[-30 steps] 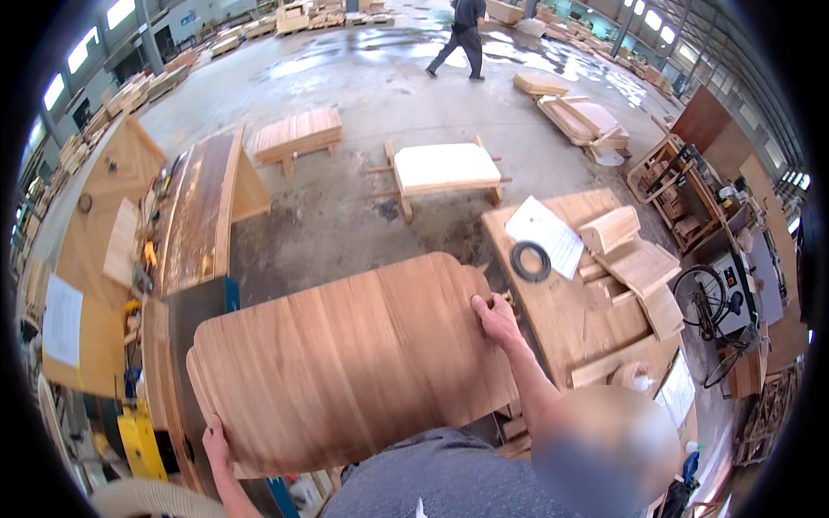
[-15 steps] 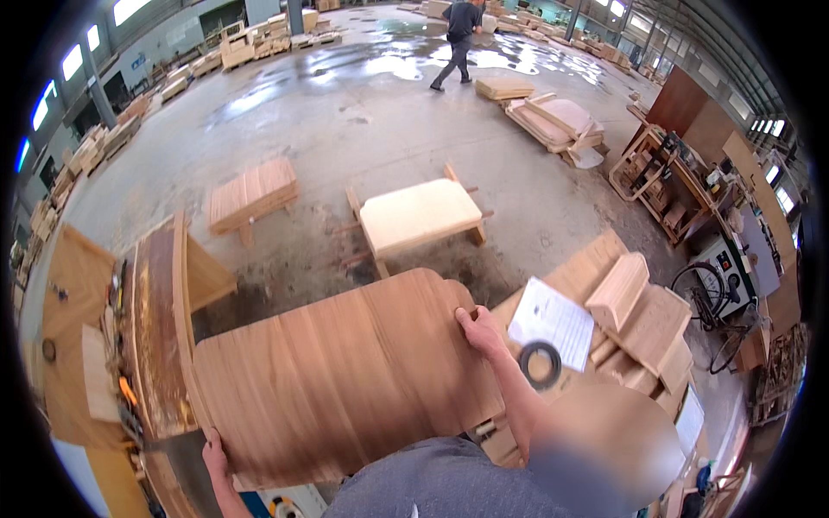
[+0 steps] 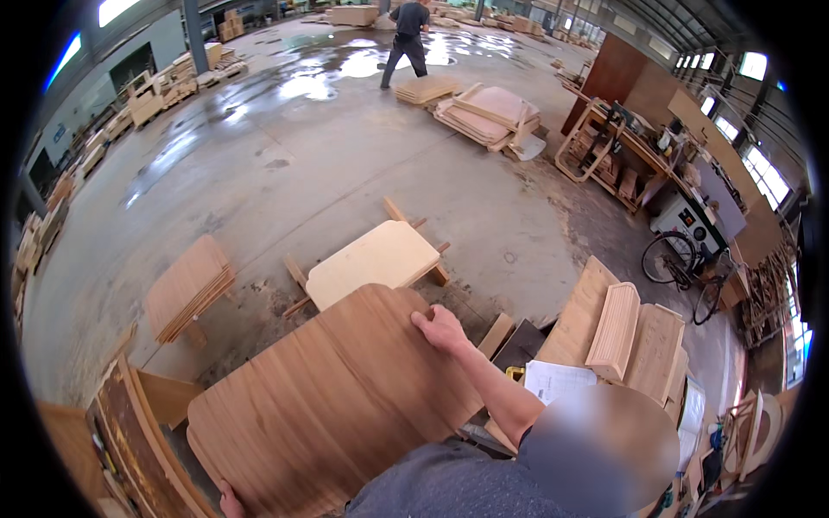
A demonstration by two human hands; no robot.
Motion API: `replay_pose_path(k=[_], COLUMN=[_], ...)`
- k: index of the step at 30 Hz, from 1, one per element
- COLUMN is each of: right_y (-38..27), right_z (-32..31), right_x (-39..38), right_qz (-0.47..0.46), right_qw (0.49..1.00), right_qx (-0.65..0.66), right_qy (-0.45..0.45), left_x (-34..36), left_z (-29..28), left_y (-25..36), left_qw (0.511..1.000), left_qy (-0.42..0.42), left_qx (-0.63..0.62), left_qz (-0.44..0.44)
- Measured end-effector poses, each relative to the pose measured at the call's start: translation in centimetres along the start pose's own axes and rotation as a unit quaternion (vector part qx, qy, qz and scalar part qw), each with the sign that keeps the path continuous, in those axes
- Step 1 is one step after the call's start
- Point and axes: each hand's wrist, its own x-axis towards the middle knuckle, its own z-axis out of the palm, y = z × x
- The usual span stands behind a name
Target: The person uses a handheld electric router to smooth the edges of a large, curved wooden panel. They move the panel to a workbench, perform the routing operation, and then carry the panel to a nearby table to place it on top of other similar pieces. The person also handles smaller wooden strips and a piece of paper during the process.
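Note:
A large brown wooden panel (image 3: 328, 406) with rounded corners lies across the front of me, tilted. My right hand (image 3: 442, 329) grips its far right edge, thumb on the upper face. At the near left edge my left hand (image 3: 230, 501) is closed on the same panel; only part of that hand shows. Just beyond the panel, a pale wooden panel (image 3: 371, 263) rests on a low wooden stand (image 3: 439, 274).
Brown boards (image 3: 192, 285) are stacked at left. A worn workbench (image 3: 129, 440) stands near left. Right of me are wooden pieces (image 3: 615, 328) and paper sheets (image 3: 557, 380). Farther off are stacked panels (image 3: 492, 115), a bicycle (image 3: 678, 263) and a person walking (image 3: 406, 43).
My view has swung to the right. I have moved away from the workbench with the brown panel in both hands, and the panel is now closer to the pale panel.

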Motion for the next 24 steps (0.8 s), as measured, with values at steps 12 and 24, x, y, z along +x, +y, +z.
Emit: replay_pose_path(k=[12, 24], right_y=[-8.2, 2.1], right_z=[1.2, 6.4], right_x=[20.6, 45.2], right_qz=[0.120, 0.215], right_qw=[0.988, 0.965], right_qx=[-0.088, -0.100], right_qy=[0.027, -0.114], left_x=[23.5, 26.5], left_z=[13.8, 33.0], left_y=[14.0, 14.6], left_qw=[0.994, 0.973], left_qy=[-0.105, -0.002], left_qx=[0.030, 0.125], left_qz=[0.012, -0.196])
